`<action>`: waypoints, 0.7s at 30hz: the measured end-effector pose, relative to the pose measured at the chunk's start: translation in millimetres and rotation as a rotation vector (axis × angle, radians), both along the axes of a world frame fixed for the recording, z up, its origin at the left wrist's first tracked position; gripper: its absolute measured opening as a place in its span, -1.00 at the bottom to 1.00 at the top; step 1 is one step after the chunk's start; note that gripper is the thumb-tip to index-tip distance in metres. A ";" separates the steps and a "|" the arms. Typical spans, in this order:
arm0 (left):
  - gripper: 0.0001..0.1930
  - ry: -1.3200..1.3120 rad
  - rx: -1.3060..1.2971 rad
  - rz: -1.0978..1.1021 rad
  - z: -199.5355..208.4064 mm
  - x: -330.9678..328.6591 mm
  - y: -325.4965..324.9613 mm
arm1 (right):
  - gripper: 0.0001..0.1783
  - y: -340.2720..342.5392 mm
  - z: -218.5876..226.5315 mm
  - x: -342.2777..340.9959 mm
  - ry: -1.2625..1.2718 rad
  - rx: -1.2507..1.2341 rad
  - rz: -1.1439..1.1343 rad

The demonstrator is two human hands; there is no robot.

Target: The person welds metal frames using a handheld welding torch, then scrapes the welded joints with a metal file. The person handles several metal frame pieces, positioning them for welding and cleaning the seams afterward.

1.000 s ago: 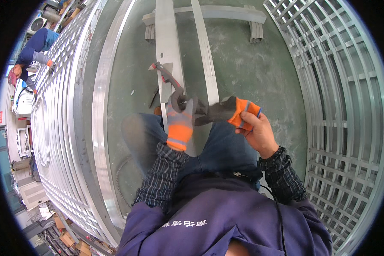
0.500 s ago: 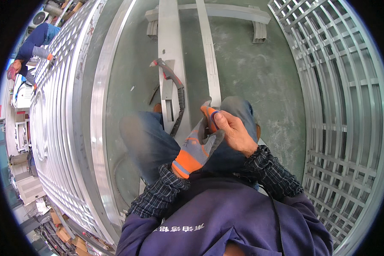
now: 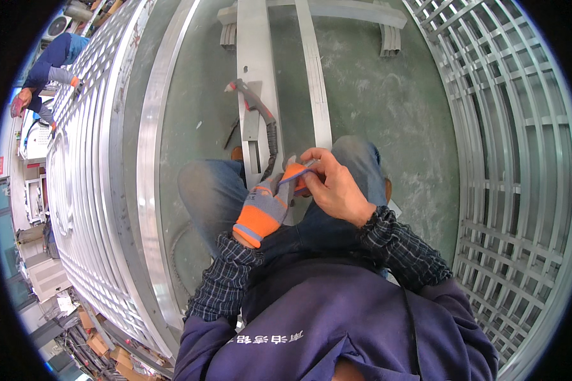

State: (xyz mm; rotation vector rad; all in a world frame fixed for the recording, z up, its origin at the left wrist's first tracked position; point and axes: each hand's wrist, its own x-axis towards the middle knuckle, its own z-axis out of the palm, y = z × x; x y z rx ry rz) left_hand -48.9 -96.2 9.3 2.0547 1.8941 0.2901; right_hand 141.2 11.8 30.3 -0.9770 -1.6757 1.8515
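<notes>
Partly hidden between the hands, a loose orange-and-grey fabric glove [image 3: 293,172] sits at one o'clock from the grey-and-orange-gloved left hand [image 3: 264,205], whose grip is unclear; the bare right hand [image 3: 338,190] pinches that loose glove.

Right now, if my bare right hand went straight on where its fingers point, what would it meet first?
Your right hand would probably meet the loose orange-cuffed glove first, already in its fingers; beyond that, depth is unclear.
</notes>
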 end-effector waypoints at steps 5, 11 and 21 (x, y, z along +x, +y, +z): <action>-0.83 0.087 -0.136 0.373 3.2 -2.7 14.9 | -0.82 1.4 -8.4 -4.9 -0.249 0.845 0.117; -0.75 0.191 -0.087 0.266 10.9 19.9 23.4 | -0.72 -9.8 -59.0 -13.5 -0.680 0.783 0.296; -0.71 0.086 -0.232 0.175 7.0 17.3 -6.4 | -0.77 5.1 -46.6 -51.3 0.142 -0.956 -0.211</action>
